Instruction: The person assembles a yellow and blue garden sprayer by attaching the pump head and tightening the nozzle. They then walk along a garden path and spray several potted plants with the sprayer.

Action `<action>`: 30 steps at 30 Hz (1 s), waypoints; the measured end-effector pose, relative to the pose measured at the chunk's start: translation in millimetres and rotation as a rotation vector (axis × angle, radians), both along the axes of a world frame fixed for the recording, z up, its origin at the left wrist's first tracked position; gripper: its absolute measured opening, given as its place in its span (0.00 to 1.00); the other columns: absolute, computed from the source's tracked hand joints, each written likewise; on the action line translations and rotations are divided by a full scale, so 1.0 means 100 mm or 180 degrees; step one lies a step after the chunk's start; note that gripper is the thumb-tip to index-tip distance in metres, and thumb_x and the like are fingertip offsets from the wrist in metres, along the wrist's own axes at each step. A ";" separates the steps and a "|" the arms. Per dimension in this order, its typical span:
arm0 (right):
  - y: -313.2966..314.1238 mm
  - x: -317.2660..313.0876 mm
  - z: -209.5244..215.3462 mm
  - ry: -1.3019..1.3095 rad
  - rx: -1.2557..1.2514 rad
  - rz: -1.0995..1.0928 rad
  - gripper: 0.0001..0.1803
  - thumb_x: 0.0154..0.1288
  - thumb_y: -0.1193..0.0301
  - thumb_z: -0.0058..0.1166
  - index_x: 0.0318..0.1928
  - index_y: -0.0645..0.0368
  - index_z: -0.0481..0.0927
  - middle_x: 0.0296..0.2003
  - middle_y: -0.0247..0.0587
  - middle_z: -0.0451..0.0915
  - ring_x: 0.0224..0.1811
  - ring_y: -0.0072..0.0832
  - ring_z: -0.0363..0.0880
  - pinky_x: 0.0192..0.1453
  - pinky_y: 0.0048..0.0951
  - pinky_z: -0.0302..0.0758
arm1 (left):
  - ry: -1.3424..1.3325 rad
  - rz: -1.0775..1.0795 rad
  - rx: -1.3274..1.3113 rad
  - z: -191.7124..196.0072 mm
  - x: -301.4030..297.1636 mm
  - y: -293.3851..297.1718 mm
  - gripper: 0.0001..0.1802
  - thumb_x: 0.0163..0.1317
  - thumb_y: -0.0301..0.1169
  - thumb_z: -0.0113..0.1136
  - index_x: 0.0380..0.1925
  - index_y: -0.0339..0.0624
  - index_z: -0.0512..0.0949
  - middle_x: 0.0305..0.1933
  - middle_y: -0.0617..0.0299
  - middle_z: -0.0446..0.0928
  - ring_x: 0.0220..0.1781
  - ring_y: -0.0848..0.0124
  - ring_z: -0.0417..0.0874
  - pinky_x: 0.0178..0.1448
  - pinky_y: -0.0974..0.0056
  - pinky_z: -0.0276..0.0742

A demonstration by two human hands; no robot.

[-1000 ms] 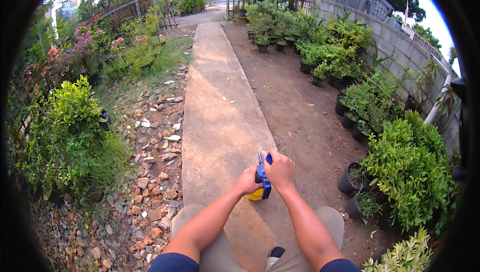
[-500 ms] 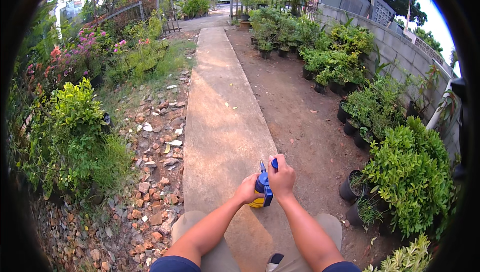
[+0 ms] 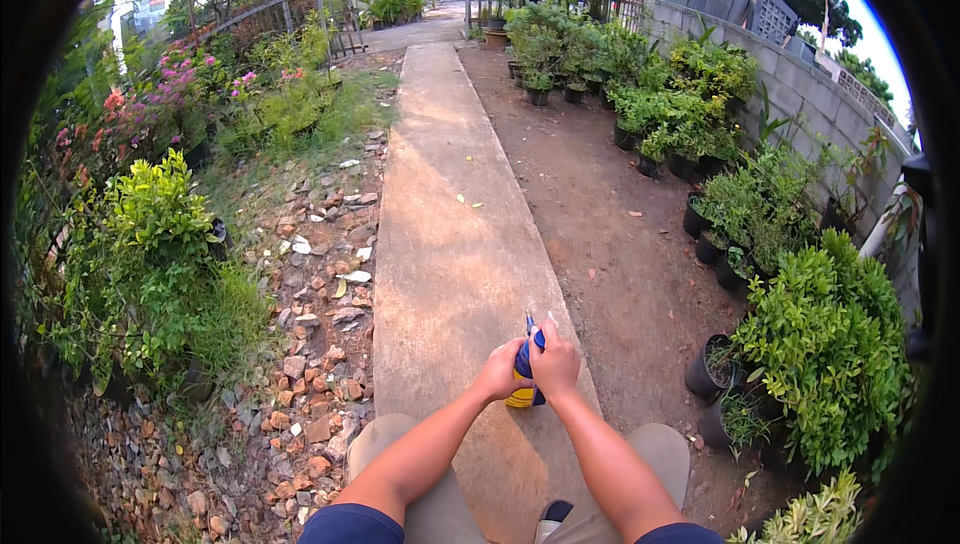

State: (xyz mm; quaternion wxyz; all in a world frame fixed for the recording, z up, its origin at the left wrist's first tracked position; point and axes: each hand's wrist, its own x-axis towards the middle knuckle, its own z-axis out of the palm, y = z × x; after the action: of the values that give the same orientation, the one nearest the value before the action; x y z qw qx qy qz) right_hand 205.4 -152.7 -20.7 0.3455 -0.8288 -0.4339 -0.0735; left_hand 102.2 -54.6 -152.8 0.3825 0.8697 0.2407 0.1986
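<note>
The concrete path (image 3: pixel 440 244) serves as the landmark, running from the person's feet straight away toward a gate area at the far end.

Far left of the path stands a bright green shrub (image 3: pixel 150 244), with pink-flowering bushes (image 3: pixel 160 94) beyond it. Between the shrub and the path's left edge lies a strip of broken reddish stones and rubble (image 3: pixel 310 344) mixed with grass.

Over the near end of the path, both arms come in from the lower edge. The left hand (image 3: pixel 498 372) is curled around the left side of a spray bottle (image 3: pixel 526 374), its grip clenched on the bottle's body. The bottle has a dark blue upper part and a yellow lower part that shows just below the fingers; a small blue nozzle piece sticks up above the hands. The right hand (image 3: pixel 556 364) wraps the bottle from the right and the top, its grip also grasping it, touching the left hand. The bottle is held upright, above the path's right half, in front of the person's knees in light trousers (image 3: pixel 420 504). A dark shoe (image 3: pixel 552 516) shows on the path between the legs.

Right of the path is bare brown soil (image 3: pixel 610 244). Further right, potted plants in black pots (image 3: pixel 708 374) stand in a row along a grey block wall (image 3: pixel 800 94), the nearest a dense green bush (image 3: pixel 825 344).
</note>
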 end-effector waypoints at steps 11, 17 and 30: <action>-0.01 0.01 -0.09 0.0170 -0.0291 -0.0039 0.12 0.77 0.56 0.62 0.43 0.51 0.83 0.29 0.53 0.88 0.34 0.57 0.89 0.34 0.57 0.81 | 0.0063 -0.0114 -0.0173 0.03 0.01 -0.02 0.56 0.47 0.41 0.89 0.74 0.38 0.69 0.75 0.44 0.76 0.78 0.46 0.74 0.83 0.49 0.69; -0.06 0.11 0.00 -0.0227 0.0346 0.0141 0.11 0.78 0.57 0.61 0.42 0.50 0.83 0.27 0.54 0.87 0.32 0.58 0.89 0.34 0.57 0.80 | 0.0318 -0.0083 -0.0197 0.05 -0.04 -0.02 0.58 0.49 0.45 0.89 0.77 0.38 0.66 0.77 0.43 0.74 0.80 0.45 0.72 0.85 0.49 0.67; -0.08 0.11 0.50 -0.0353 0.0483 0.0099 0.12 0.75 0.57 0.64 0.40 0.52 0.85 0.26 0.52 0.87 0.33 0.56 0.90 0.36 0.52 0.83 | 0.0312 -0.0027 0.0007 0.09 -0.10 -0.03 0.57 0.50 0.43 0.88 0.77 0.37 0.66 0.76 0.42 0.75 0.79 0.45 0.74 0.83 0.49 0.70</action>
State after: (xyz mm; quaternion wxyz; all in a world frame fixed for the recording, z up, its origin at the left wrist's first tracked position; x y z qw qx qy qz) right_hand 216.6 -160.5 29.3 0.3839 -0.7881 -0.4583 -0.1465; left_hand 92.0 -57.3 -143.6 0.3701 0.8798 0.2552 0.1544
